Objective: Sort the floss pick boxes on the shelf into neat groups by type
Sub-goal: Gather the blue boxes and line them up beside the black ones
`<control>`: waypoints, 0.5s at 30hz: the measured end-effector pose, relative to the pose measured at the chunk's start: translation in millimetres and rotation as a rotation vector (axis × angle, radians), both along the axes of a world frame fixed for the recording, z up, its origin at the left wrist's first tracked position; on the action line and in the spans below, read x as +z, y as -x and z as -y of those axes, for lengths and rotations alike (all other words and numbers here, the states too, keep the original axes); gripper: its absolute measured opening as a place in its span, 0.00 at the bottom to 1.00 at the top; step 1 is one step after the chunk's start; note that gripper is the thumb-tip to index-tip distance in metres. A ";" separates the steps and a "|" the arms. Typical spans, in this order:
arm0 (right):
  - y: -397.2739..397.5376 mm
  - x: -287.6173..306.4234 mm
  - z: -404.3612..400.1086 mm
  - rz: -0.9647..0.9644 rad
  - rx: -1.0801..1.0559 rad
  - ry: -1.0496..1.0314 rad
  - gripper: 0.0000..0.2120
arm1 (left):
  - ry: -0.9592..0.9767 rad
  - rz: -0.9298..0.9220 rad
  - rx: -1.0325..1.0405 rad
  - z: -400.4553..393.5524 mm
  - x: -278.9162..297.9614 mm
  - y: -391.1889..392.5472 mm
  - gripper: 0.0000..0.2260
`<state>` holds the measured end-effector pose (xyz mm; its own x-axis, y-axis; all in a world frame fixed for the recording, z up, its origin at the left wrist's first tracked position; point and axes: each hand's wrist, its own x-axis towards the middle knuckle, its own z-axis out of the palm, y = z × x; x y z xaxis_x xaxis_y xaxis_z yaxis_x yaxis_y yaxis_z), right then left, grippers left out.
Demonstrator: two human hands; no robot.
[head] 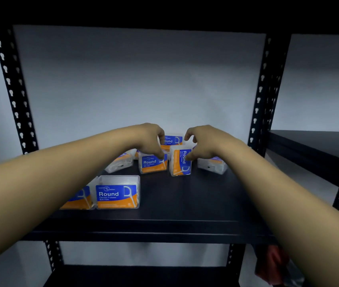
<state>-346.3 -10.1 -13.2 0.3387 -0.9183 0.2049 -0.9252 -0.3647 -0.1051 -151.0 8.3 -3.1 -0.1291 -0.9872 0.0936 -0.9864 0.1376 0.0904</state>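
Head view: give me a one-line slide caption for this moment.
Both hands, left hand and right hand, reach among floss pick boxes on a black shelf, the right pinching an upended box.

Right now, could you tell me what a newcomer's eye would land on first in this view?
Two bare forearms reach in to mid-shelf, where the left hand grips a Round box and the right hand pinches a box standing on end. Next, the blue-and-orange pair of boxes at the front left of the black shelf.
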 end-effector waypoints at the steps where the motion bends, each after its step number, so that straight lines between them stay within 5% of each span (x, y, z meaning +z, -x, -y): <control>1: -0.4 -2.4 2.3 -0.008 0.011 -0.004 0.34 | -0.003 0.005 0.007 2.7 -2.1 2.5 0.26; 6: -5.8 -18.0 13.1 0.014 0.063 -0.042 0.37 | -0.001 0.029 0.042 13.8 -7.2 5.3 0.28; 15: 0.5 -34.0 29.2 0.272 0.200 -0.155 0.23 | -0.063 0.061 0.088 27.0 -21.2 2.3 0.27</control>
